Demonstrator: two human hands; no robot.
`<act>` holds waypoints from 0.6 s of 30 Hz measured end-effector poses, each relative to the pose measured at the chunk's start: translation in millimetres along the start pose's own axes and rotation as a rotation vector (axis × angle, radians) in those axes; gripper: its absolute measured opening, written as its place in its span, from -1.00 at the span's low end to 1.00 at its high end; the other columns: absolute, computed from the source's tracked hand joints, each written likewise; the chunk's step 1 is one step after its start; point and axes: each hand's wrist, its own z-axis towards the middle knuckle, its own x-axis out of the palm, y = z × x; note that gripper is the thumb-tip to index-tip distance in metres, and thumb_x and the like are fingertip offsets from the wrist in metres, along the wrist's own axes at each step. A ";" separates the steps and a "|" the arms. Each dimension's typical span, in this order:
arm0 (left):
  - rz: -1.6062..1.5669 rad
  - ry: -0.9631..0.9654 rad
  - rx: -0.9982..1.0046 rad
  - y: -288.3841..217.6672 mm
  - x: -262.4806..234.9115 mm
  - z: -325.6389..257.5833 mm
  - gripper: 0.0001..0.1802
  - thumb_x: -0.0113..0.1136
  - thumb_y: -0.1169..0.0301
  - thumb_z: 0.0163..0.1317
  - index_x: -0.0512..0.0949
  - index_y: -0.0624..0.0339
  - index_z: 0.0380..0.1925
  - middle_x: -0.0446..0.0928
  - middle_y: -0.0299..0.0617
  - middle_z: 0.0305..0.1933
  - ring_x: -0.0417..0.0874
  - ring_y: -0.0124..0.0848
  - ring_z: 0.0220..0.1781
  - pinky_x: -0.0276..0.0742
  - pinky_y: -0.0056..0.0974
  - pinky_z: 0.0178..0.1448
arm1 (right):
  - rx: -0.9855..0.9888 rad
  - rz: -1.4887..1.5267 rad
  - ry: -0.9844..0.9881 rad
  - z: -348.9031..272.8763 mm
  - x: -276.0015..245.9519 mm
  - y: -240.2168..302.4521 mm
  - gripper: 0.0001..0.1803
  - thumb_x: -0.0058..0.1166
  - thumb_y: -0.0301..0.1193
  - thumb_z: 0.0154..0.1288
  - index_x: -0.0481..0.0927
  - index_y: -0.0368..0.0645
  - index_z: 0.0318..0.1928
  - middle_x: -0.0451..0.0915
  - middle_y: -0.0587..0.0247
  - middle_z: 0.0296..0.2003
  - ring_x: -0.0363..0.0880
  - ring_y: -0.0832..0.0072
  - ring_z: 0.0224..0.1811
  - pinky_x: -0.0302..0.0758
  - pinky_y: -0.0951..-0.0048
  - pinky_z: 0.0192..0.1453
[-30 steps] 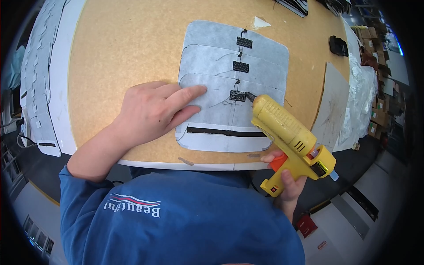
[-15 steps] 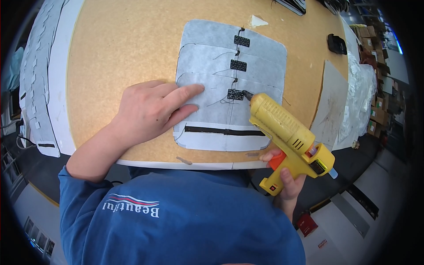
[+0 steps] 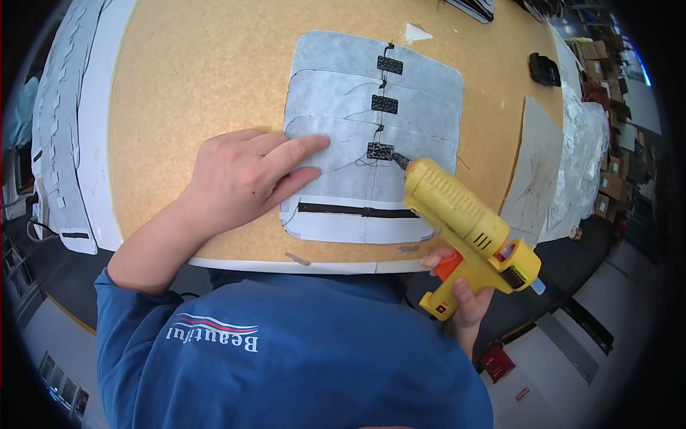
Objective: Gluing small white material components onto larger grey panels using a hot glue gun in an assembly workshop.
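Note:
A stack of pale grey-blue fabric panels (image 3: 336, 100) lies on the tan table, its layers overlapping like steps. Down its middle run three small black textured patches, the nearest patch (image 3: 380, 151) among loose dark threads. A black strip (image 3: 332, 209) crosses the panel's near end. My left hand (image 3: 246, 171) rests on the panel's left side, fingers stretched out and holding nothing. In my right hand (image 3: 464, 289) is a yellow hot glue gun (image 3: 461, 214) with a red trigger and a translucent glue stick at its back. Its dark nozzle points at the nearest patch's right end.
Another long panel strip (image 3: 64, 143) lies along the table's left side. A worn grey board (image 3: 525, 164) and clear plastic sheeting (image 3: 580, 157) are at the right. Beyond them sits a black holder (image 3: 544, 70). A white scrap (image 3: 417, 33) lies behind the stack; cardboard boxes (image 3: 611, 179) stand farther right.
The glue gun has shifted slightly down, its nozzle drawing back a little from the nearest patch. My left hand stays where it was.

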 end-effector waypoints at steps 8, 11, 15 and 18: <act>-0.004 -0.005 -0.002 0.7 0.9 -0.6 -0.62 0.42 0.28 0.09 0.64 -0.03 -0.05 0.53 -0.32 -0.57 0.56 -0.39 -0.57 0.43 -0.31 -0.50 | -0.014 -0.028 0.039 11.0 1.3 2.5 -0.39 0.14 -0.12 0.29 0.46 -0.48 0.05 0.65 -0.09 -0.21 0.66 0.19 -0.14 0.57 0.33 -0.07; -0.003 -0.007 0.002 0.5 0.0 -0.5 -0.62 0.42 0.28 0.09 0.64 -0.03 -0.05 0.52 -0.31 -0.57 0.57 -0.38 -0.56 0.44 -0.31 -0.50 | -0.012 0.005 0.041 8.0 0.4 0.0 -0.39 0.16 -0.12 0.28 0.46 -0.48 0.06 0.64 -0.08 -0.21 0.66 0.19 -0.14 0.57 0.34 -0.08; -0.002 0.002 -0.002 0.8 0.5 -0.4 -0.62 0.42 0.27 0.09 0.64 -0.03 -0.04 0.53 -0.31 -0.56 0.57 -0.38 -0.56 0.45 -0.31 -0.49 | 0.016 -0.002 0.007 0.7 0.6 -0.1 -0.39 0.19 -0.13 0.27 0.46 -0.47 0.06 0.64 -0.08 -0.22 0.66 0.21 -0.15 0.56 0.34 -0.09; 0.000 -0.002 -0.004 0.9 0.8 -0.6 -0.62 0.42 0.27 0.09 0.64 -0.04 -0.04 0.53 -0.32 -0.56 0.57 -0.38 -0.55 0.45 -0.31 -0.48 | 0.022 0.021 0.026 -2.2 -3.0 -2.6 -0.40 0.18 -0.14 0.27 0.46 -0.47 0.06 0.64 -0.09 -0.21 0.66 0.20 -0.16 0.56 0.34 -0.09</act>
